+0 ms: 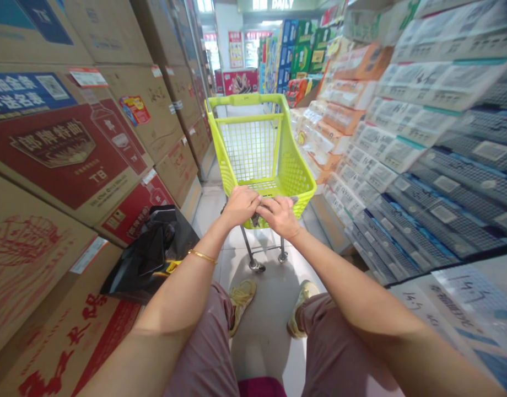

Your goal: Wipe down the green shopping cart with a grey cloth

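Note:
A lime-green shopping cart (297, 160) stands in front of me, its basket showing nothing inside. My left hand (241, 204) lies over the near handle with its fingers curled down on it. Close beside it, my right hand (279, 215) rests on the same handle, fingers bent over the bar, and the fingertips of both hands nearly meet. A small dark grey piece (255, 219) shows beneath the hands; I cannot make out what it is. A black bag (154, 253) with a yellow mark is at the left, partly behind my left forearm.
Stacked cardboard cartons (63, 149) line the left side of the aisle. Along the right rise piles of wrapped packs (406, 121) and dark blue-grey packs (443, 204). Tiled floor (270, 292) runs between them. Green boxes (303, 49) stand farther ahead.

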Demonstrator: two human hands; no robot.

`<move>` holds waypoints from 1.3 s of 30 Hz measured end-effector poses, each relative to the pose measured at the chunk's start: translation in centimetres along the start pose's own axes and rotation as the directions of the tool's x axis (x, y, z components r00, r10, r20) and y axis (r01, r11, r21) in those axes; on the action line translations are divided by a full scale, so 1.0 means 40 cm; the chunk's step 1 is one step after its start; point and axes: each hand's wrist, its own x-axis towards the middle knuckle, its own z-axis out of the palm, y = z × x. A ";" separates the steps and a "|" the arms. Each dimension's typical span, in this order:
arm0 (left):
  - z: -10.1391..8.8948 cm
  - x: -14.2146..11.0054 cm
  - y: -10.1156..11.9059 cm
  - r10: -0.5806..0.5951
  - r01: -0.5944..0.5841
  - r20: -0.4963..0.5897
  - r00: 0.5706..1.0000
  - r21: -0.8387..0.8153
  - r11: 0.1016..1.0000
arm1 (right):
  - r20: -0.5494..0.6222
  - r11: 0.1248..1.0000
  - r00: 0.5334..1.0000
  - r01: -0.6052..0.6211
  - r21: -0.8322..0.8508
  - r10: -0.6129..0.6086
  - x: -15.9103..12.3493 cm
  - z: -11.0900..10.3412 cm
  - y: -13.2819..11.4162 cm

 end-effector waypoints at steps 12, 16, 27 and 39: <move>-0.007 -0.002 0.004 -0.006 0.006 0.018 1.000 0.022 1.000 | 0.117 1.000 0.993 -0.024 0.006 0.023 -0.057 0.049 -0.030; -0.002 0.002 0.003 0.002 -0.002 0.009 1.000 0.033 0.999 | 0.142 0.999 0.989 0.028 0.018 -0.030 -0.080 0.051 -0.038; -0.007 0.003 0.010 -0.014 0.014 0.027 1.000 -0.013 1.000 | 0.051 0.996 0.996 -0.082 0.040 0.079 -0.008 0.002 -0.010; 0.004 0.012 0.034 0.018 -0.019 0.029 0.999 0.015 1.000 | 0.076 0.998 0.996 -0.053 -0.018 0.054 -0.044 0.000 -0.022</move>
